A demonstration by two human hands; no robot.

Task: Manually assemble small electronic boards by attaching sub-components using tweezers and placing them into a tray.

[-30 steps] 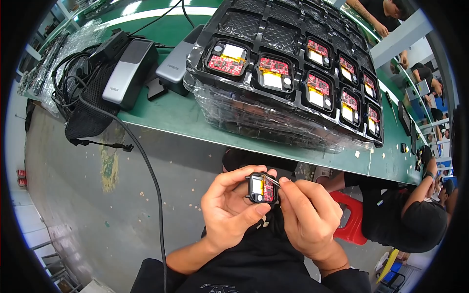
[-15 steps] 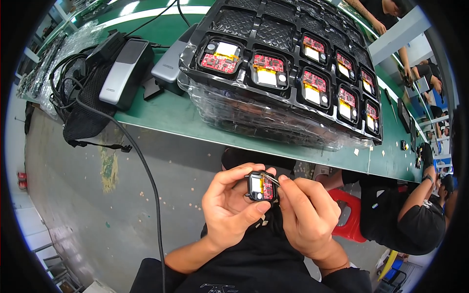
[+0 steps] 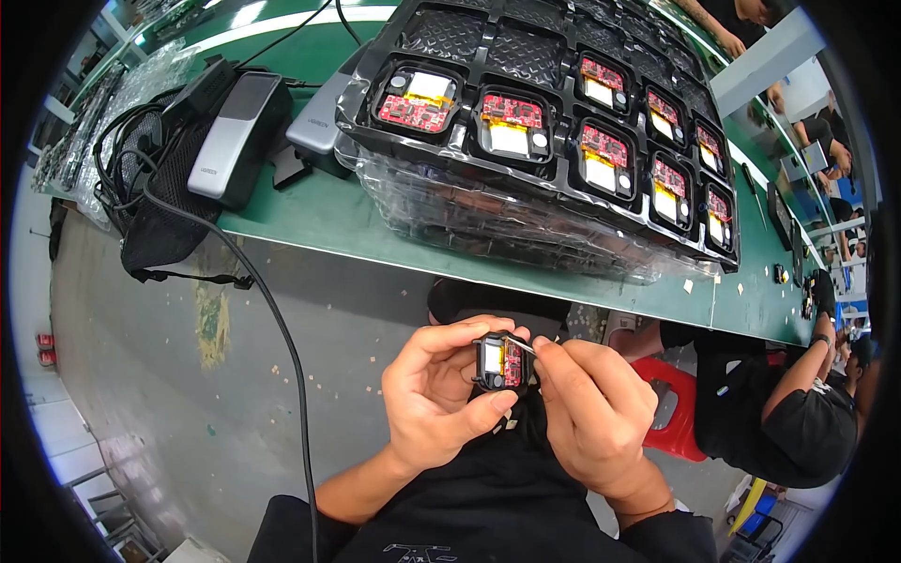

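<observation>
Hands grip module — tray (loaded), cable

The small module pinched between the left hand and the right hand has a glossy black plastic frame around a red circuit board. The tray is thin moulded black plastic — shiny, with textured pocket floors — resting on crinkled clear film. The bench top is a smooth matt green mat. The power bank looks like brushed grey metal; the pouch is black mesh cloth. The floor is rough, stained concrete.
</observation>
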